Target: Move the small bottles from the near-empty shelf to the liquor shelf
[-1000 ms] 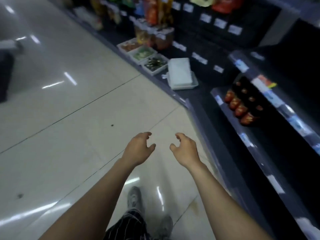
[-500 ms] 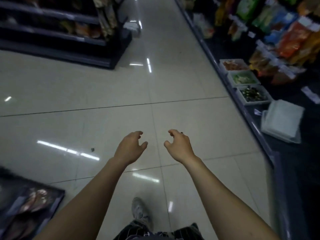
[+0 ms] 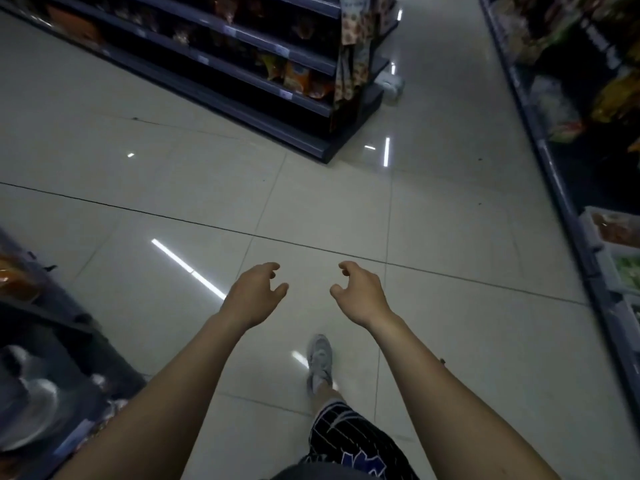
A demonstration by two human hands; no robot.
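My left hand [image 3: 254,296] and my right hand [image 3: 360,292] hover side by side over the shiny tiled floor [image 3: 346,209], palms down, fingers curled and apart, holding nothing. No small bottles and no liquor shelf show in this view. My foot in a grey shoe [image 3: 320,365] is on the floor below the hands.
A dark shelf unit with snack bags [image 3: 263,74] stands ahead on the left. Another shelf edge with white trays [image 3: 588,237] runs along the right. A low shelf with pale goods [image 3: 45,382] sits at the near left. An aisle opens ahead between the units.
The view has swung left, away from the right-hand shelf with the small red bottles, towards the open aisle. Both hands stay held out in front, empty.
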